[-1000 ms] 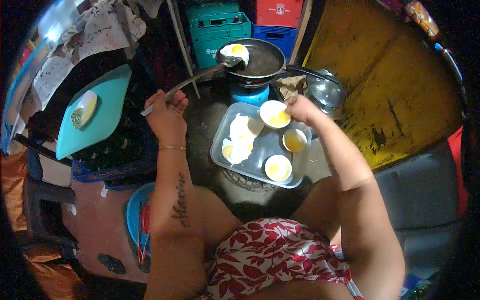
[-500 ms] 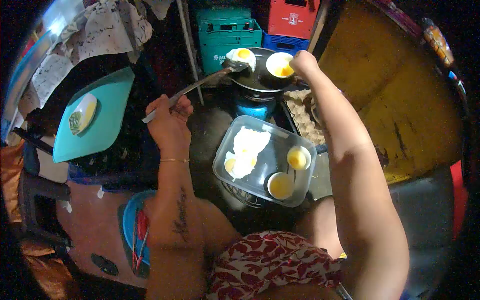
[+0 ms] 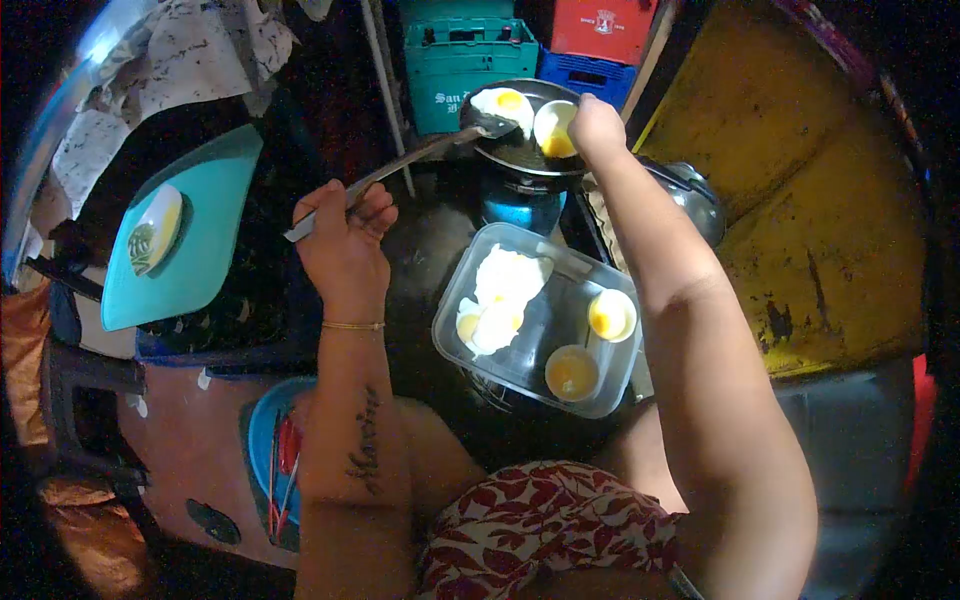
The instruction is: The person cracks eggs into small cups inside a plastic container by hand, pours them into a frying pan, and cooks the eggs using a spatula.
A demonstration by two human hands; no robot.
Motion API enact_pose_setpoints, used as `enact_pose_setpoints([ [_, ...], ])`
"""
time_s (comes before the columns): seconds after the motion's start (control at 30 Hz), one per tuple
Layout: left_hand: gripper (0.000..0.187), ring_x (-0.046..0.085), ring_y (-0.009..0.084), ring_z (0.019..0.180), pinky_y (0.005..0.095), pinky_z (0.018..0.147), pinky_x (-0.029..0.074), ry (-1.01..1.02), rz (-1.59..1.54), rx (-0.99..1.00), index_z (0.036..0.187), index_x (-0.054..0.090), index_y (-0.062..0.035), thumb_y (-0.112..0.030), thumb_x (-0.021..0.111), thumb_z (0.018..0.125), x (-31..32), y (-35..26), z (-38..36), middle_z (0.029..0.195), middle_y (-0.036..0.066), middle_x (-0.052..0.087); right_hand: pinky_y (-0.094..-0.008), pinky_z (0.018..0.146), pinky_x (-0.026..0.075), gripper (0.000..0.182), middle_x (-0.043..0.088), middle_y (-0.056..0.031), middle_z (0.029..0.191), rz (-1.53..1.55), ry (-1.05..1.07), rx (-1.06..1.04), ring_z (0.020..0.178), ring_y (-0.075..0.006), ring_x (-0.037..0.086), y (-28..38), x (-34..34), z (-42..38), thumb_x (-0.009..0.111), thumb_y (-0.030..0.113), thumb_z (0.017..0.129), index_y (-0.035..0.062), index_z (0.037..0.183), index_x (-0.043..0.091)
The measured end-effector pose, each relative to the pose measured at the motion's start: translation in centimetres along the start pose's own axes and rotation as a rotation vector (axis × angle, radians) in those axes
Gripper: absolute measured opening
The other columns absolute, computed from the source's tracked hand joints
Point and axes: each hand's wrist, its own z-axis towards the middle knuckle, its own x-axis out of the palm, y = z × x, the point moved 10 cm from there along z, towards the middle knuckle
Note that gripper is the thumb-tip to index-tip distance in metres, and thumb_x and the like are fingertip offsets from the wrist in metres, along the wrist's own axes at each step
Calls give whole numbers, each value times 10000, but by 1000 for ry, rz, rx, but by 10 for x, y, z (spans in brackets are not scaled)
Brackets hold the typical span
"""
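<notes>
My left hand (image 3: 345, 245) is closed around the handle of a metal spatula (image 3: 415, 155), whose blade touches the edge of a fried egg (image 3: 500, 103) in the frying pan (image 3: 510, 155). Over the pan's right side, my right hand (image 3: 598, 130) grips a small white bowl (image 3: 553, 118) by its rim. The bowl is tilted, with raw egg yolk at its lower edge. Nearer to me, a clear plastic container (image 3: 535, 392) holds several fried eggs (image 3: 508, 280) and two small bowls, one with a yolk (image 3: 612, 315) and one with cloudy liquid (image 3: 572, 375).
The pan sits on a stove with a blue body (image 3: 525, 207). Behind are green (image 3: 470, 75) and red (image 3: 600, 28) crates. A pot lid (image 3: 700, 205) lies right, beside a yellowish board (image 3: 790, 200). On the left, a teal tray (image 3: 205, 270) carries an oval dish (image 3: 157, 230).
The fried egg at the spatula, earlier at the pan's left rim, now lies further inside the pan. My right hand has tipped the bowl more steeply. The view has shifted slightly.
</notes>
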Motion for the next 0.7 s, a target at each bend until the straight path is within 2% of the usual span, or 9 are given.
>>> enact_pose_setpoints([
  [0.07,144,676,249,672,363,583,568,9,-27,2,1032,474,-80,-171,559,959,0,1,0,826,170,664,-468,851,537,222,678,-261,1003,6,-9,2,996,-375,665,3,-2,-5,571,115,840,11,1027,630],
  [0.17,133,677,248,664,361,572,569,-36,-3,-8,1023,482,-82,-169,559,958,1,-1,-3,822,170,665,-480,824,544,212,673,-260,1000,-1,-43,-15,972,-386,667,4,-2,-5,545,108,857,15,1040,599],
  [0.3,147,688,277,730,374,591,585,3,11,0,1024,486,-62,-182,553,973,1,0,0,878,188,663,-497,799,548,198,652,-235,1024,-40,-126,-56,921,-409,668,11,-17,-8,495,117,899,42,1061,582],
  [0.43,129,687,264,725,367,587,582,2,46,-2,1018,487,-69,-176,544,975,2,-2,-2,864,175,663,-497,822,525,212,629,-247,1036,30,-194,-44,958,-423,636,11,-35,-14,490,102,880,67,1066,585],
  [0.63,135,678,251,683,357,574,571,24,34,36,1007,476,-71,-174,553,966,5,-7,-3,835,167,659,-496,829,519,211,612,-265,1050,89,-296,13,966,-428,625,-8,-48,-19,539,98,846,54,1044,597],
  [0.7,146,675,246,664,355,575,565,-2,28,39,999,468,-74,-174,566,956,3,-9,-5,819,166,659,-467,854,529,287,638,-250,1053,138,-326,96,933,-420,657,-26,-47,-19,611,148,808,27,1067,632],
])
